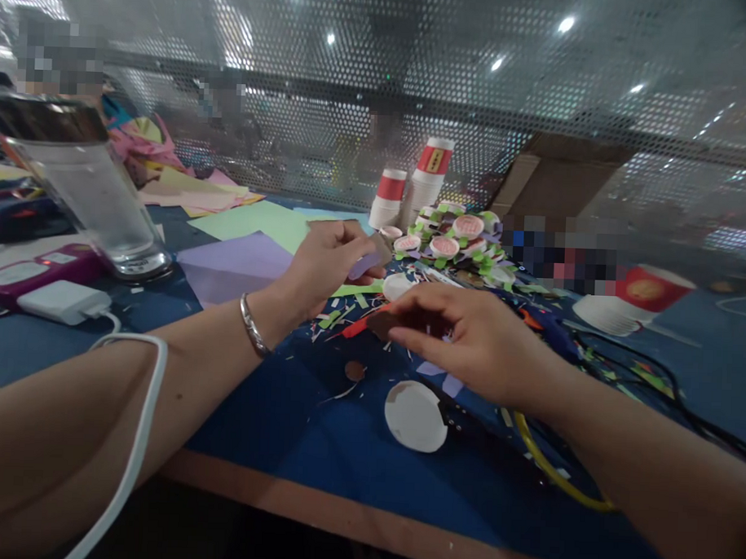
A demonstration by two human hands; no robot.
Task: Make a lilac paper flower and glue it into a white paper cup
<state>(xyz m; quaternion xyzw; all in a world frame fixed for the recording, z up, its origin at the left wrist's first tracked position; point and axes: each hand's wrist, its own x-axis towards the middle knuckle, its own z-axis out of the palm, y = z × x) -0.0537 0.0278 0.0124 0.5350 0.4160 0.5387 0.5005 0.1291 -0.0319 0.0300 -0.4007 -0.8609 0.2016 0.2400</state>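
Observation:
My left hand [324, 265], with a silver bangle at the wrist, pinches a small piece of purple paper [364, 265] over the middle of the table. Between the thumb and fingers of my right hand [469, 336] is a dark brown round piece [381, 322], partly hidden. A similar brown disc [355, 371] lies on the blue table below the hands. Nearer the front edge rests a white paper disc [415, 416] with an uneven rim. Beyond my right fingers lies another white disc [398, 286], and a red-handled tool [355, 326] is partly covered by the brown piece.
Paper scraps litter the table. Purple [235, 266] and green [258, 226] sheets lie left; a glass bottle [100, 197] and white cable [152, 402] are further left. Behind stand stacked paper cups [429, 179] and piled decorated cup pieces [444, 247]. A yellow cable [553, 473] runs right.

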